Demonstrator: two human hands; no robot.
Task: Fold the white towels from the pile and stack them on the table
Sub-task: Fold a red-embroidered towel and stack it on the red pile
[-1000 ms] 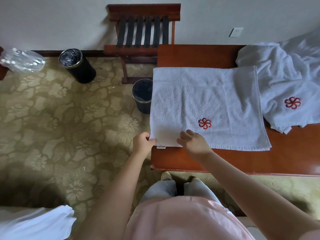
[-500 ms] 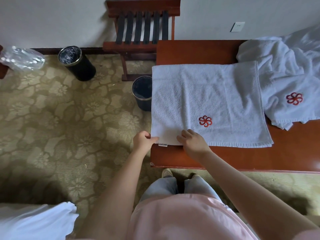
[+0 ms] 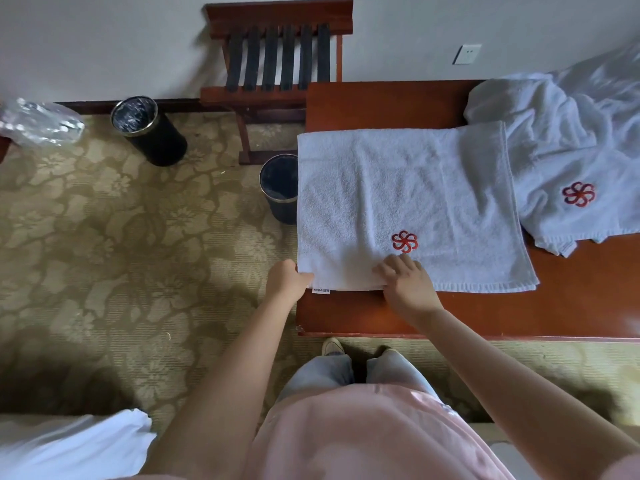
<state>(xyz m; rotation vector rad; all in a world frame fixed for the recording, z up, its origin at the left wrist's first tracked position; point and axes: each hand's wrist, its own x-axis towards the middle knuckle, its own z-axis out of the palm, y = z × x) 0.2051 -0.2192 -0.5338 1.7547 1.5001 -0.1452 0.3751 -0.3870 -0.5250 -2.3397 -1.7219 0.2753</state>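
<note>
White towel [image 3: 398,188], red flower emblem [image 3: 404,241], tag [image 3: 321,291] print probably unreadable

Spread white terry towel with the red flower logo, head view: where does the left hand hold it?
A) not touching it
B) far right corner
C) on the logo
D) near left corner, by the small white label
D: the left hand pinches the near left corner of the spread white terry towel, right beside the small white label; the right hand is on the near edge further right.
</note>
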